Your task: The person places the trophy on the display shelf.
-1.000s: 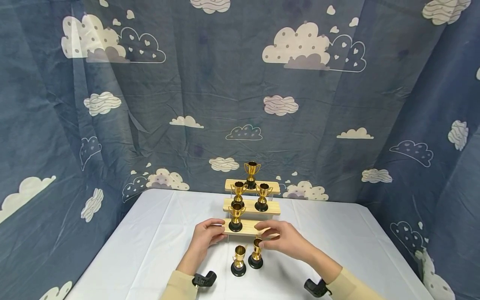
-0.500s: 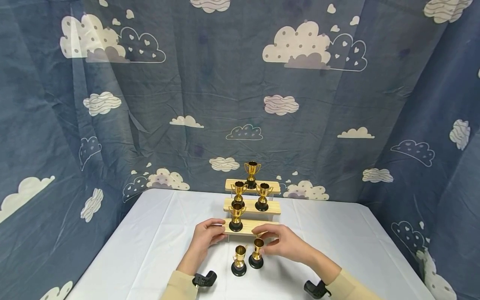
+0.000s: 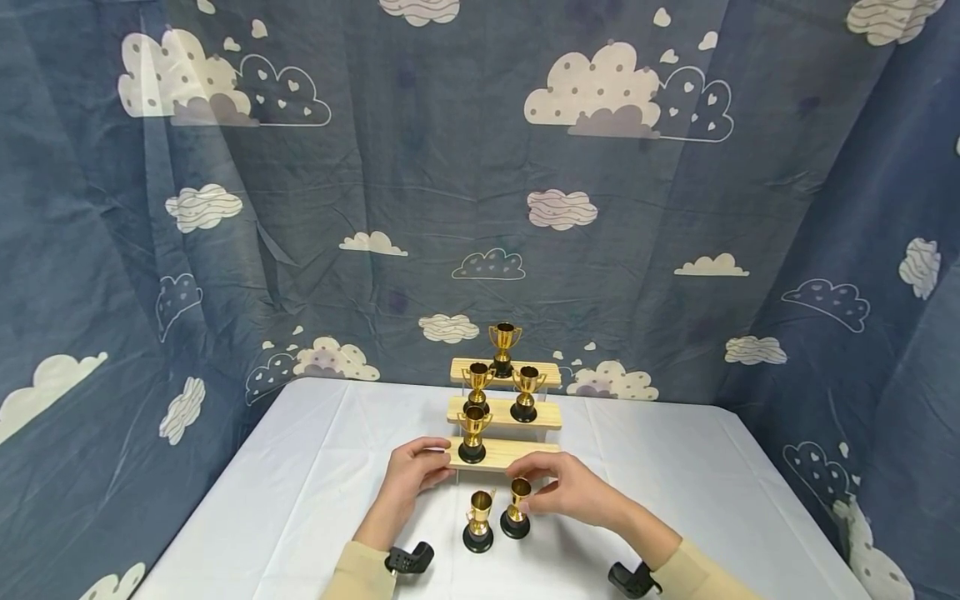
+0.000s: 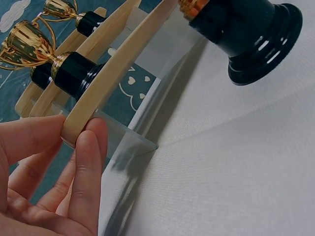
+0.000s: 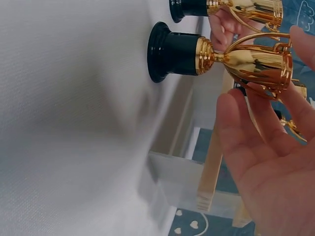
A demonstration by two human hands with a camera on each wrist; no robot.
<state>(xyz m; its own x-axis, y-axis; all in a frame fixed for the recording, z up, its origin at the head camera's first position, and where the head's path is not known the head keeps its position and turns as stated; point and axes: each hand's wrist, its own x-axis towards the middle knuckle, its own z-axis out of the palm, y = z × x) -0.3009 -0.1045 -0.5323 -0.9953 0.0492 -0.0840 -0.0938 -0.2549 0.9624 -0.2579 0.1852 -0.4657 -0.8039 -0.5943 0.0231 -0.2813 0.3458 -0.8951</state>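
A small gold trophy cup (image 3: 515, 524) with a black base stands on the table before the shelf. My right hand (image 3: 568, 489) holds this cup around its bowl, with fingers by the handle in the right wrist view (image 5: 253, 64). A second trophy (image 3: 479, 533) stands on the cloth just left of it. My left hand (image 3: 411, 477) pinches the left end of the three-step display shelf's lowest wooden board (image 4: 113, 64). On that board, towards its left, stands another trophy (image 3: 472, 446).
Two trophies stand on the middle board (image 3: 501, 411), and one trophy (image 3: 503, 346) on the top board. Clear side supports (image 5: 182, 179) carry the boards. A white cloth (image 3: 315, 500) covers the table; a blue cloud-print curtain (image 3: 420, 183) hangs behind.
My right hand's fingers have shifted on the trophy, which has turned and moved slightly to the right. The left hand stays on the shelf board.
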